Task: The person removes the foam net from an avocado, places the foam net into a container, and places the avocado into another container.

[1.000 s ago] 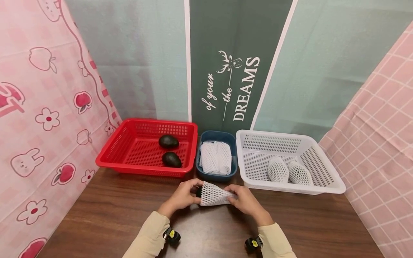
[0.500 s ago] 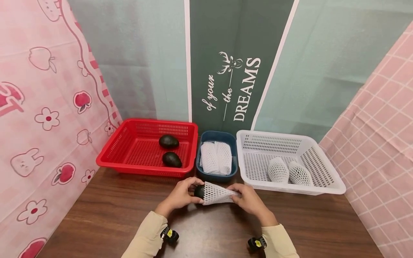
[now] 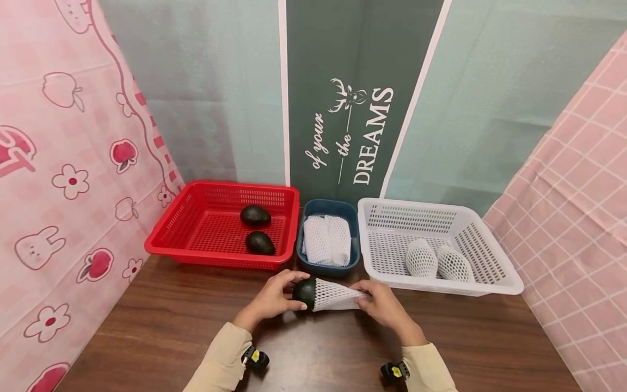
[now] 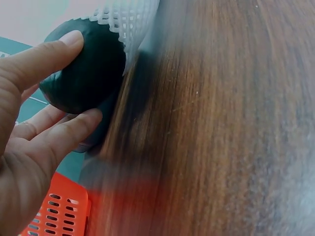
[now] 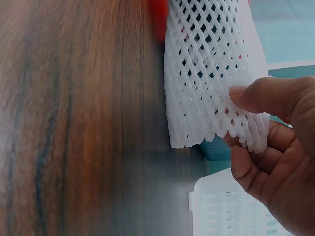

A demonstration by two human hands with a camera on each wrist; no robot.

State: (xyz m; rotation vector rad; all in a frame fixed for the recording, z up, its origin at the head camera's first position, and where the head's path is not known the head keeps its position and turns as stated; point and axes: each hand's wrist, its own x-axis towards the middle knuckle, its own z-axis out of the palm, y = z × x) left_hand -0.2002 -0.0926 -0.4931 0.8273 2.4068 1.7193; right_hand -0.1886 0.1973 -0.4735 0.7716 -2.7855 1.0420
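A dark green avocado (image 3: 305, 293) lies partly inside a white foam net sleeve (image 3: 338, 296), its rounded end bare on the left. My left hand (image 3: 274, 296) holds that bare end between thumb and fingers; the left wrist view shows the thumb on the avocado (image 4: 86, 69) from one side and fingertips below. My right hand (image 3: 379, 305) pinches the sleeve's narrow free end. In the right wrist view the thumb presses on the mesh (image 5: 206, 83), with fingers behind its cut edge. Both hands are just above the wooden table.
A red basket (image 3: 168, 250) with two avocados (image 3: 259, 243) stands at the back left. Behind the hands, a blue bin (image 3: 329, 206) holds folded foam net sleeves (image 3: 327, 239). At the right, a white basket (image 3: 509, 280) holds two sleeved avocados (image 3: 421, 258).
More of the avocado's rounded end now shows outside the sleeve. My right hand has shifted slightly right with the sleeve's end; my left hand keeps its hold on the avocado.
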